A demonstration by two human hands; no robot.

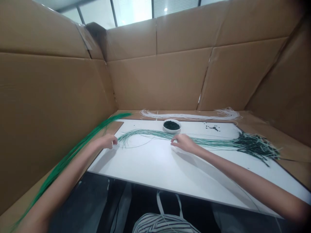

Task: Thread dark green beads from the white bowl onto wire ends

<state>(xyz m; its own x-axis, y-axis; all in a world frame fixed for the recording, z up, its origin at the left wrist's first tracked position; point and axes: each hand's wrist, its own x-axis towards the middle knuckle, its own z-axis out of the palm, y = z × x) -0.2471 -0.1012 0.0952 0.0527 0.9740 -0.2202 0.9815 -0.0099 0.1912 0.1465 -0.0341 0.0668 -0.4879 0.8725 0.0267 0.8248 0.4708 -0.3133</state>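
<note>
My left hand is closed in a pinch at the left end of a bundle of thin green strings. A fine string curves away from its fingertips. My right hand is pinched shut in front of the white bowl, just over the bundle; whatever lies between its fingertips is too fine to make out. Small dark green beads fill the bowl. At the right, the strings end in a spread of dark beaded tips with pale ends. A thin strand shows below my right forearm.
A long green string hank lies along the left, partly under my left arm. White strings stretch along the back. Loose beads are scattered on the white board. Cardboard walls stand around the table.
</note>
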